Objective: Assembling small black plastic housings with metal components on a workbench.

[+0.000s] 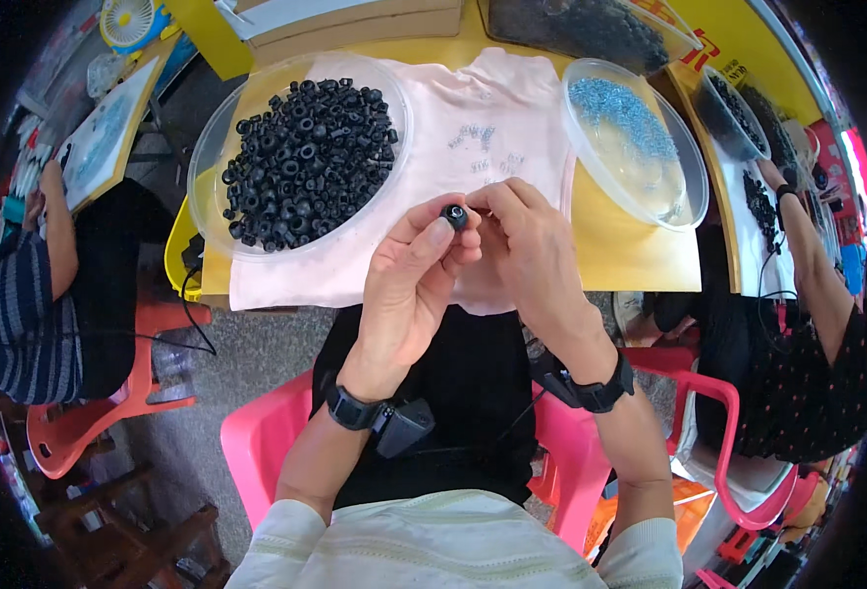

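Observation:
In front of my chest, above the near part of the pink cloth [330,279], my left hand [414,270] pinches a small round black plastic piece [455,217] between thumb and fingers. A pale spot shows on the piece's upturned face. My right hand [527,250] is closed beside it, fingertips drawn together almost against the piece; whatever they hold is hidden. To the left, a clear round tub [201,196] is full of small black plastic pieces [306,162], many with holes. Tiny silvery pieces [473,135] lie in loose clusters on the cloth beyond my hands.
At the right stands a clear bowl [684,201] with many tiny bluish metallic pieces [625,113]. A clear bin [591,34] of dark pieces and a cardboard box [355,22] line the far edge. People work at side tables, left [26,304] and right [787,383].

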`<state>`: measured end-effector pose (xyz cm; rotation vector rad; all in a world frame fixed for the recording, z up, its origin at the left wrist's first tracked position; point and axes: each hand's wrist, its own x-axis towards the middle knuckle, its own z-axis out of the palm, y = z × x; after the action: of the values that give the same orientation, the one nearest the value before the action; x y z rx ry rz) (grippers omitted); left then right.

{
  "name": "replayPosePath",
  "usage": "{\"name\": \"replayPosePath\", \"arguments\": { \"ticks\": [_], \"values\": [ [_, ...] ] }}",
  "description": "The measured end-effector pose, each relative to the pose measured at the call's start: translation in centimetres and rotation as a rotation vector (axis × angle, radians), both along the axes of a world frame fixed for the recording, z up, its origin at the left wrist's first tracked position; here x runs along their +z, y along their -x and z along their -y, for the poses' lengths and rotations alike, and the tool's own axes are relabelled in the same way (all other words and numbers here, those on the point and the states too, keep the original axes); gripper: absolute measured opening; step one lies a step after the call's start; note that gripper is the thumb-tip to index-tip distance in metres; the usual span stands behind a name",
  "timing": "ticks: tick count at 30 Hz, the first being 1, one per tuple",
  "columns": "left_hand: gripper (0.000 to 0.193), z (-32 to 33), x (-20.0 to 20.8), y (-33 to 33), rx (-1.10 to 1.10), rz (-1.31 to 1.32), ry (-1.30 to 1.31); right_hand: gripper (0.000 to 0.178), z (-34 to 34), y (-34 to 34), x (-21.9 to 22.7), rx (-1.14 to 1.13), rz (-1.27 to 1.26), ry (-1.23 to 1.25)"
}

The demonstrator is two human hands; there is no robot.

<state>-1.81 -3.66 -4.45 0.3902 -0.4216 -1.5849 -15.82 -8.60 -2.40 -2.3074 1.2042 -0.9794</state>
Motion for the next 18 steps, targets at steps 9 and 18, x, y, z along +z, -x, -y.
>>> {"name": "replayPosePath", "arguments": {
  "ticks": [9, 18],
  "values": [
    [0.024, 0.1, -0.9, 0.4, 0.008, 0.044, 0.112, 0.017, -0.2, 0.0, 0.3, -0.056, 0.122, -0.099],
    [0.023, -0.8, -0.5, 0.3, -0.005, 0.052, 0.044, 0.016, -2.9, 1.8, 4.7, -0.041, 0.493, -0.402]
  ]
}}
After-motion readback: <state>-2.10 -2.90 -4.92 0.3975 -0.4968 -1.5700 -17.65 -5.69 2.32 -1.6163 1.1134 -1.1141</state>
